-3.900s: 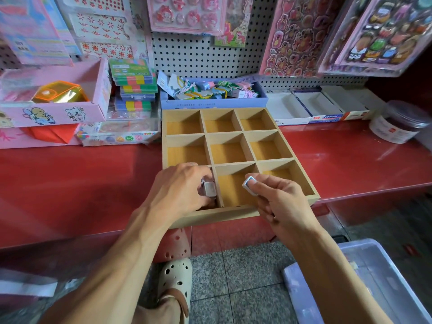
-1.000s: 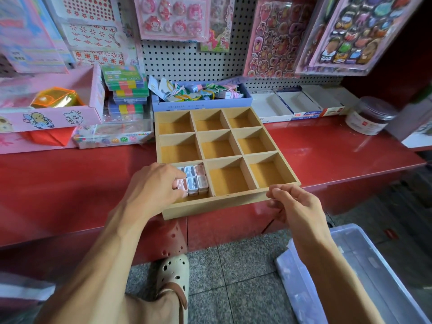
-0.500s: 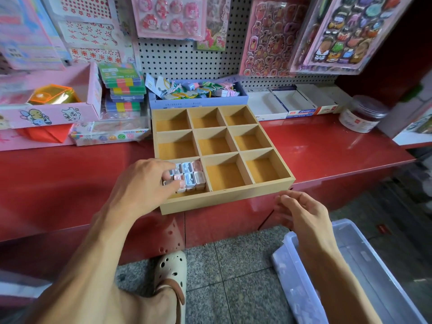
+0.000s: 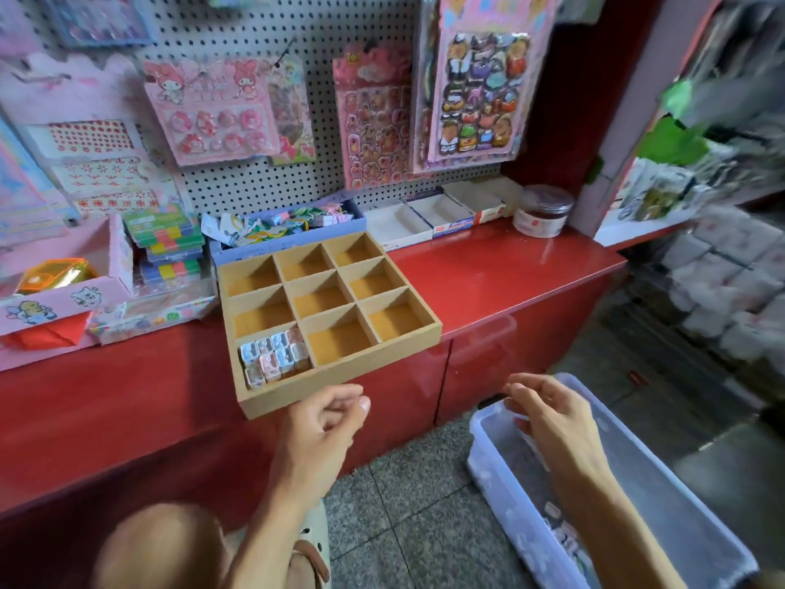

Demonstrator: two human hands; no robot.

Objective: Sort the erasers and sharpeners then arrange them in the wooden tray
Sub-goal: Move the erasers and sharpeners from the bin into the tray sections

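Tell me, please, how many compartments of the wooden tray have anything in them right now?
1 of nine. Only the near-left compartment of the wooden tray holds small wrapped pieces, packed in rows; the other eight show bare bottoms.

Both forearms reach forward, bare. Left hand (image 4: 323, 423) hangs with fingers loosely curled, holding nothing. Right hand (image 4: 552, 418) hovers palm down, fingers relaxed and slightly bent, also holding nothing.

- Your wooden tray (image 4: 340, 391) sits on the counter (image 4: 509, 282), overhanging its front edge.
- The sharpeners (image 4: 274, 354) fill its near-left compartment.
- The plastic bin (image 4: 488, 452) stands on the floor, right of the tray.
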